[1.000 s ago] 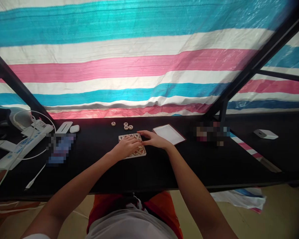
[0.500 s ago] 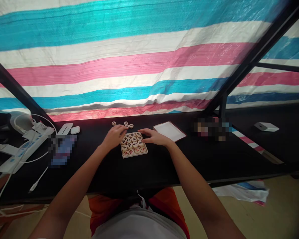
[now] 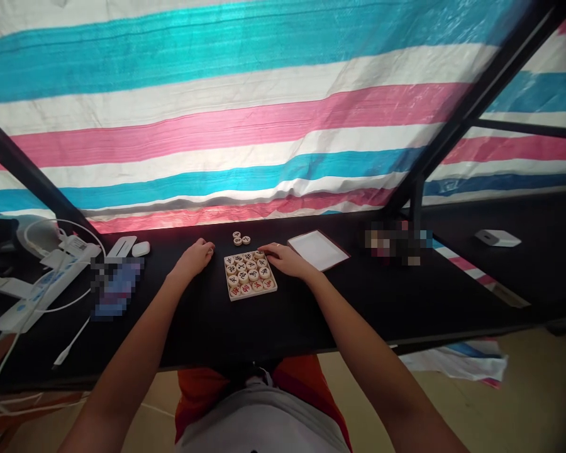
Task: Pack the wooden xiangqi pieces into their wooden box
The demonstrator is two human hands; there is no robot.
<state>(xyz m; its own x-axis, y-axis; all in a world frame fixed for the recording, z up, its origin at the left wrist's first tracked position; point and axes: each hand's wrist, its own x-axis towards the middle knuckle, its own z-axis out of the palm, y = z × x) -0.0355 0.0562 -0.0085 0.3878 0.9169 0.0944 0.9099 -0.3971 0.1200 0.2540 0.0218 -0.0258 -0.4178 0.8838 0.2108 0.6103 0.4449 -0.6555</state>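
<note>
A shallow pale tray (image 3: 252, 296) on the black table holds rows of round wooden Chinese chess pieces, marked in black at the back and red in the front row. My left hand (image 3: 195, 257) is left of the tray, its fingers closed at the table around a chess piece, of which only a pale bit shows. My right hand (image 3: 285, 259) lies at the tray's far right corner, fingers stretched out and their tips at the rim. Behind the tray sit three loose chess pieces (image 3: 238, 240), close together.
Right of my right hand lies a white lid-like panel (image 3: 318, 250) with a brown edge. A power strip (image 3: 42, 289) with white cables, a blurred-out phone-like object (image 3: 119, 288) and a small white case (image 3: 141, 249) are at left. Striped sheeting (image 3: 245, 138) hangs behind the table.
My left hand has moved left, away from the tray, to where a lone chess piece lay; that piece is now mostly hidden in its fingers. My right hand stays by the tray's corner.
</note>
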